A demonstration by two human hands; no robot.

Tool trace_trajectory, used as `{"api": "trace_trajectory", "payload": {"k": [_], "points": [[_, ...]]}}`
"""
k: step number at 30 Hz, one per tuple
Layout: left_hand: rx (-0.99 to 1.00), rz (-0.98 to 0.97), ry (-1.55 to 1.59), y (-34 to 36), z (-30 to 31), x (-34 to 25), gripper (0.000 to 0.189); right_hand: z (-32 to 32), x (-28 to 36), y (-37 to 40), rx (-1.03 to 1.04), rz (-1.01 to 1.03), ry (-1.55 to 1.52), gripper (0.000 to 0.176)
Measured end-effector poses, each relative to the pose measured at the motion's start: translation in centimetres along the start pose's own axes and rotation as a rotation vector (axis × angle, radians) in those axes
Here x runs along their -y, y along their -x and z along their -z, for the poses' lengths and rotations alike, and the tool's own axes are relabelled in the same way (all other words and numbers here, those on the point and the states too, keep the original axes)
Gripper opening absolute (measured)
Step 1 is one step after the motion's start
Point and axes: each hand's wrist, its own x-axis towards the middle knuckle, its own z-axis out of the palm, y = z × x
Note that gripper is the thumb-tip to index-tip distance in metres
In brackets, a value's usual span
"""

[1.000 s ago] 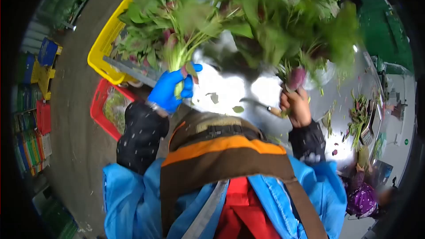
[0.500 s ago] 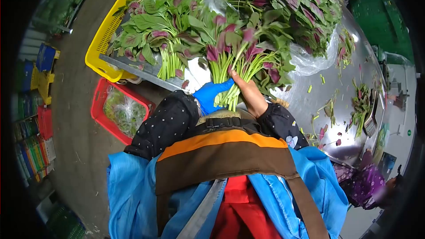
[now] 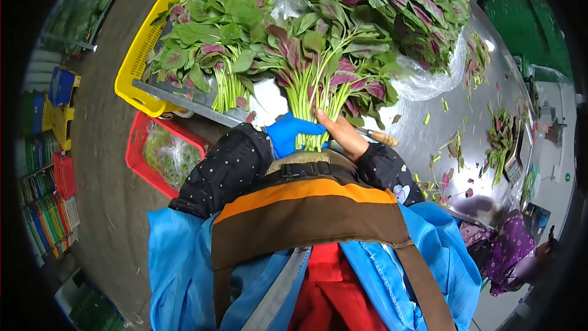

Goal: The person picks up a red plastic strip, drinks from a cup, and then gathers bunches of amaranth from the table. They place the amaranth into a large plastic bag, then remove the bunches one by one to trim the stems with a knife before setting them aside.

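Note:
A bunch of red-and-green amaranth [image 3: 309, 95] is between my two hands, its leaves pointing away and its pale stems toward me. My left hand [image 3: 285, 135], in a blue glove, wraps the stems low down near their cut ends. On the other side my bare right hand [image 3: 346, 138] closes on the same stems, thumb up. Beside the right wrist lies a tool with a wooden handle [image 3: 384, 138]; the bunch and hand hide part of it. Another amaranth bunch [image 3: 229, 86] lies to the left on the table.
A large amaranth pile [image 3: 422, 6] sits on clear plastic [image 3: 429, 86] at the back right. Leaf scraps and a small bunch [image 3: 501, 144] lie on the metal table [image 3: 441, 125]. Left are a yellow crate [image 3: 125, 70] and a red crate [image 3: 131, 147]. A person in purple [image 3: 511, 251] is at right.
The bunch's stems have been drawn together and stand more upright, the leaves shifting slightly left. My hands have closed nearer each other around the stems. More of the wooden handle now shows.

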Motion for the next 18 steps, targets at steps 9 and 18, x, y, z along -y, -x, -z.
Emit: {"api": "trace_trajectory", "payload": {"k": [9,18], "points": [[0.018,-0.016,-0.012,0.2,-1.0,0.1,0.038,1.8,-1.3,1.3,-0.292,0.173,0.272,0.024],[0.114,-0.041,-0.407,2.0,-1.8,-3.2,0.039,6.7,6.8,3.0,0.261,0.443,0.929,0.026]]}}
